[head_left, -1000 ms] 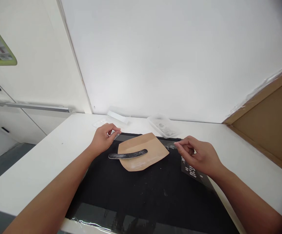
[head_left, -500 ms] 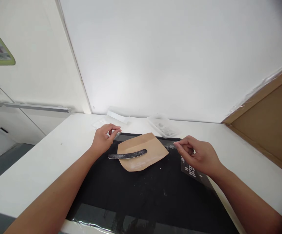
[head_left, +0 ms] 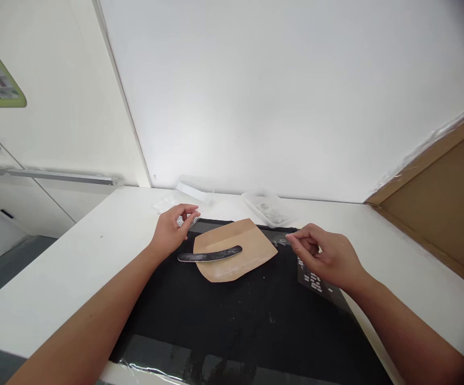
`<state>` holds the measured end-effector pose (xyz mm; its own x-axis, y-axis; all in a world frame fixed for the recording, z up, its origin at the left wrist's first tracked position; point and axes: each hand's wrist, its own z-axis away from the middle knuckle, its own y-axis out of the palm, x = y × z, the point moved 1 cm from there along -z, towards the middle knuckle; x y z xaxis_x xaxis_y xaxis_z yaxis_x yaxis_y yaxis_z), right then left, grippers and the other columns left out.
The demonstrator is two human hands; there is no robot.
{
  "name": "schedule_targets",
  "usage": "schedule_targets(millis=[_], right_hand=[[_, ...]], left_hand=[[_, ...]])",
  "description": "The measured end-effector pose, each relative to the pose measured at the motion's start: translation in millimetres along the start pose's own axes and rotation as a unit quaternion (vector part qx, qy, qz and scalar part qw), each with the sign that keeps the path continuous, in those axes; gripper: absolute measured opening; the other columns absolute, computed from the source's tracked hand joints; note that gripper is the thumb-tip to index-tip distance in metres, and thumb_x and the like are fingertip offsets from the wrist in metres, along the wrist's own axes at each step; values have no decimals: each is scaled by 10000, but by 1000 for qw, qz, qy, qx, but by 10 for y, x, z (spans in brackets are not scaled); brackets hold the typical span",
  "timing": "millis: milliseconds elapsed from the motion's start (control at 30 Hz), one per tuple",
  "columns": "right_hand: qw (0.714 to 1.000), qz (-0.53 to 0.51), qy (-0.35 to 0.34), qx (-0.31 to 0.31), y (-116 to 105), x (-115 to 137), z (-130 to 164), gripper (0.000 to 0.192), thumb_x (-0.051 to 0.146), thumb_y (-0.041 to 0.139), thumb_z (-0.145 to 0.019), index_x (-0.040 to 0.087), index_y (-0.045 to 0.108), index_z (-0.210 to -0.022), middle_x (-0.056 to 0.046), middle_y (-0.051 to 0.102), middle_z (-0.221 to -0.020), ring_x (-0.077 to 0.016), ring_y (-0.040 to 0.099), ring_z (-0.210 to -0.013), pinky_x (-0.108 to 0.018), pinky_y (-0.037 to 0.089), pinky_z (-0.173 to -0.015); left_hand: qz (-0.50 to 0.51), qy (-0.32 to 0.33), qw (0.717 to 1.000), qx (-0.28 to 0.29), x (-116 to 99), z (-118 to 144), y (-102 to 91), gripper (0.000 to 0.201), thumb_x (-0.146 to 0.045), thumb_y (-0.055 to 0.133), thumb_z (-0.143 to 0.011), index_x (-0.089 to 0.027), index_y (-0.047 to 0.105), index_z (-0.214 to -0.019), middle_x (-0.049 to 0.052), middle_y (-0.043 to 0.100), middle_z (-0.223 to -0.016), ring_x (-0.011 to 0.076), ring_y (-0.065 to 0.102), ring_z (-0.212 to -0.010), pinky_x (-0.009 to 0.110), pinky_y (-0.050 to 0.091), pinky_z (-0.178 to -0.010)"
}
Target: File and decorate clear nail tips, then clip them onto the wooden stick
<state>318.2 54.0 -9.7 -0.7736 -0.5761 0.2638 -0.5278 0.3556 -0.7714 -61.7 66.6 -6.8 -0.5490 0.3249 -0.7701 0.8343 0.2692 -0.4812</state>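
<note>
Two hands pinching clear film: left hand [head_left: 170, 231], right hand [head_left: 325, 256], one nail file [head_left: 210, 255], one tan sheet [head_left: 234, 249]

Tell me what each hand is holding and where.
Left hand pinches a small clear item; right hand pinches something tiny at its fingertips; neither can be identified.

**Both hands pinch at the mat's far corners**

The left hand [head_left: 170, 231] pinches a small clear wrapper [head_left: 182, 220]; the right hand [head_left: 328, 258] pinches a clear film edge [head_left: 283, 241]. Between them a curved black nail file [head_left: 210, 255] lies across a tan leather piece [head_left: 234, 249] on the black mat [head_left: 235, 315].
</note>
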Motion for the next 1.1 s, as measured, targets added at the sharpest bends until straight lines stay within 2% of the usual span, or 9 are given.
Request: schedule_targets(millis=[400,667,900,1100], right_hand=[[1000,0,4,1,4,-2,6,240,438,575,-1000,241,565,-863,87,494,-521,-103,484,-456,-248,382,-509],[1000,-1,6,-1,20,-23,19,235,433,573,-1000,242,565,-864,90,483,-521,-100,472,-456,-248,382,-514],[1000,0,5,1,10,-11,4,247,440,569,-999,241,565,-852,87,487,-512,-105,475,-445,-253,377,-506],[1000,0,9,2,5,-14,3,253,445,566,-998,240,568,-850,88,493,-508,-104,482,-444,-253,378,-510]], left_hand=[[-8,18,1000,16,-47,4,9,269,-453,648,-948,-220,719,-1061,27,661,-894,152,640,-684,214,527,-454],[-52,84,995,13,-71,44,34,103,-321,587,-969,-219,601,-956,5,611,-866,141,598,-696,235,506,-527],[-107,108,988,-32,-12,-21,-54,95,-296,579,-961,-214,577,-913,7,571,-819,142,550,-654,255,452,-524],[-145,96,981,-90,239,-165,-180,196,-363,569,-990,-207,651,-904,34,713,-865,178,649,-721,290,488,-602]])
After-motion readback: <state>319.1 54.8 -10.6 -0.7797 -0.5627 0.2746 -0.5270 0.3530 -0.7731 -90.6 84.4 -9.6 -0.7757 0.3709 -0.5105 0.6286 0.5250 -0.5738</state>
